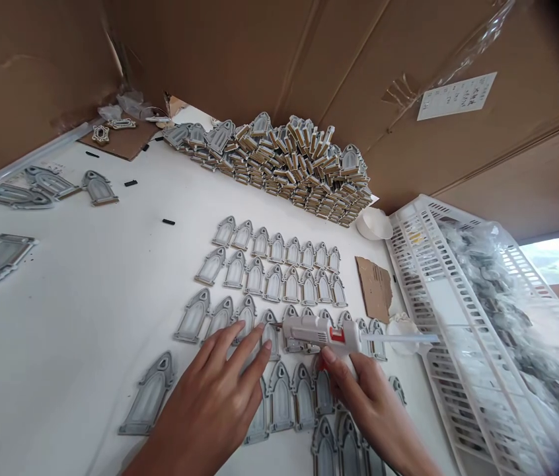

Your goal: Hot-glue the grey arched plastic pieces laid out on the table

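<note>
Broadly, cardboard walls: tall brown corrugated sheets (240,53) rise behind and to the left; a white paper label with writing (458,96) is on the rear one.
Tabletop: a smooth white surface (111,264) under the work.
Basket: a white slotted plastic crate (433,258) at the right; clear plastic wrapping and greyish pieces fill it.
Pile: a heap of small grey arched pieces with tan edges (289,162) against the rear wall; layered low down, jumbled on top.
Left hand: bare (220,383), palm down, fingers apart over the third row from the back; whether the fingertips touch, I cannot tell.
Right hand: bare (369,390), clamped round the handle of the glue gun.
Glue gun: white plastic with red parts (309,330), above the third row; its nozzle points left, just beside the left fingertips; a translucent glue stick (398,338) juts from its rear.
Rows: grey window-shaped arched frames (273,283) lie flat in lines mid-table; one such frame (270,334) lies under the nozzle tip.
Black bits: short dark strips (168,222) scattered left of the rows.
</note>
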`<state>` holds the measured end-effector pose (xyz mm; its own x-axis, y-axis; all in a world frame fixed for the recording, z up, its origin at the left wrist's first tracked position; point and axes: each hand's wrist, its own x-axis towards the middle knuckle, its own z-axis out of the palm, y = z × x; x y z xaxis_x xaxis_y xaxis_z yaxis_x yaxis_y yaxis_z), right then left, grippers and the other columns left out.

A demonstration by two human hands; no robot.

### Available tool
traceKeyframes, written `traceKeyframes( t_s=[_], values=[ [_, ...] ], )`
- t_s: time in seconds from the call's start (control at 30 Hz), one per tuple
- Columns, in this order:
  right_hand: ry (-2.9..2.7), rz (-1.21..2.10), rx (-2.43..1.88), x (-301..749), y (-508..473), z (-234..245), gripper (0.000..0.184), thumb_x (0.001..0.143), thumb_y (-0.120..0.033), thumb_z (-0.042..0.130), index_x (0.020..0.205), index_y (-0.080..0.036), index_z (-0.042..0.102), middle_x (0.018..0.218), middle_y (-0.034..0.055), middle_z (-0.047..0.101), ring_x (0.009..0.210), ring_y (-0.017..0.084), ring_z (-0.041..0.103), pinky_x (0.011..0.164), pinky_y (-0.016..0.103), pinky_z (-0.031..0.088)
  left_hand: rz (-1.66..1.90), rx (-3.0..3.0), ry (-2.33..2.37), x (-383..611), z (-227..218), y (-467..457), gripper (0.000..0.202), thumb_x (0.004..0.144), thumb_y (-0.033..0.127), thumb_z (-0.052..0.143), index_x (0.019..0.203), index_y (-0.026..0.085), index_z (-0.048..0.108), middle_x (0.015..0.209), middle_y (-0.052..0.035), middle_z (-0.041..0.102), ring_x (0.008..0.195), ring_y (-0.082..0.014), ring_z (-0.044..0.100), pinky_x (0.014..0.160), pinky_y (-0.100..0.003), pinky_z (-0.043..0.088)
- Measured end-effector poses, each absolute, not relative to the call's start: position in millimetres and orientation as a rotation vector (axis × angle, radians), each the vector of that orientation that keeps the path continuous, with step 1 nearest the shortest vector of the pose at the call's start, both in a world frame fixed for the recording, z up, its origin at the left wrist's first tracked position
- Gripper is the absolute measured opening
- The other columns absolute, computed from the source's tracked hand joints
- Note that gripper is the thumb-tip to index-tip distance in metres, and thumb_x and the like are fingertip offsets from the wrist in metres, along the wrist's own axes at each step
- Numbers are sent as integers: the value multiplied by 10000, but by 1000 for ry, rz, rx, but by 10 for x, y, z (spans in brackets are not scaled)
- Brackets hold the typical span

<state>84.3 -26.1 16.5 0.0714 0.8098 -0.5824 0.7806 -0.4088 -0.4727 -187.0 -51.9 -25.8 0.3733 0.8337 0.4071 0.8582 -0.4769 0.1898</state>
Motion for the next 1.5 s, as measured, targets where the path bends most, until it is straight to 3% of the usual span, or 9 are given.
traceKeyframes(
  t_s=[0.13, 0.3, 0.47, 0.57, 0.67, 0.97, 1.17, 1.37, 1.5],
  values=[
    [-1766, 1109, -2292, 835, -261, 193, 939, 892, -1047, 344, 821, -150, 612, 781, 67, 601, 769, 142, 536, 716, 246, 377, -721, -2543, -1597, -1860, -263, -522, 417, 1116, 257, 478, 1331, 251, 835, 1462, 2, 768, 1377, -288, 589, 1174, -454, 380],
    [-2059, 892, -2230, 745, -135, 480, 892, 925, -1020, 335, 735, -179, 566, 700, 72, 566, 756, 178, 568, 720, 263, 348, -716, -2524, -1603, -1844, -244, -523, 427, 1108, 234, 468, 1325, 254, 835, 1450, 16, 775, 1370, -289, 612, 1174, -466, 393],
    [-2545, 679, -2098, 603, 15, 820, 904, 1021, -929, 127, 967, -230, 698, 802, 82, 684, 785, 241, 679, 711, 279, 237, -688, -2516, -1580, -1845, -221, -531, 436, 1107, 223, 454, 1338, 246, 823, 1452, 8, 772, 1349, -300, 641, 1151, -479, 431],
    [-2733, 549, -2091, 538, 35, 918, 856, 1059, -875, 133, 956, -227, 681, 798, 77, 694, 749, 241, 696, 687, 296, 157, -666, -2520, -1588, -1842, -214, -539, 430, 1103, 222, 470, 1369, 246, 807, 1462, 3, 766, 1370, -311, 638, 1153, -492, 457],
    [-2794, 482, -2025, 515, 13, 985, 803, 1088, -832, 176, 1026, -225, 697, 810, 75, 701, 755, 225, 710, 674, 305, 156, -679, -2521, -1590, -1836, -213, -545, 420, 1102, 226, 482, 1367, 248, 807, 1473, 2, 760, 1368, -315, 644, 1132, -503, 495],
    [-2429, 825, -2038, 1024, -142, 1373, 747, 1027, -885, 411, 1167, -228, 738, 830, 35, 653, 790, 124, 628, 725, 229, 428, -782, -2544, -1568, -1842, -249, -504, 367, 1078, 217, 541, 1278, 232, 849, 1443, -23, 772, 1336, -332, 639, 1066, -513, 589],
    [-1881, 1266, -2016, 1249, -236, 1580, 832, 893, -966, 559, 1019, -155, 689, 693, -10, 406, 606, 47, 323, 548, 206, 262, -717, -2636, -1630, -1873, -198, -437, 353, 1066, 215, 550, 1228, 253, 861, 1430, -49, 769, 1374, -354, 612, 1098, -560, 584],
    [-1590, 1164, -1941, 1375, -328, 1735, 800, 880, -934, 620, 753, -152, 506, 619, -7, 393, 572, 41, 326, 549, 215, 257, -586, -2716, -1749, -1826, -79, -376, 365, 1061, 201, 533, 1165, 272, 875, 1365, -66, 782, 1389, -352, 606, 1132, -566, 559],
    [-1543, 1169, -1872, 1537, -407, 1868, 784, 916, -893, 624, 738, -156, 425, 624, -3, 408, 566, 37, 334, 549, 224, 234, -548, -2710, -1842, -1796, -61, -341, 408, 1079, 213, 481, 1167, 274, 875, 1377, -69, 777, 1408, -350, 591, 1159, -569, 531]
  ],
)
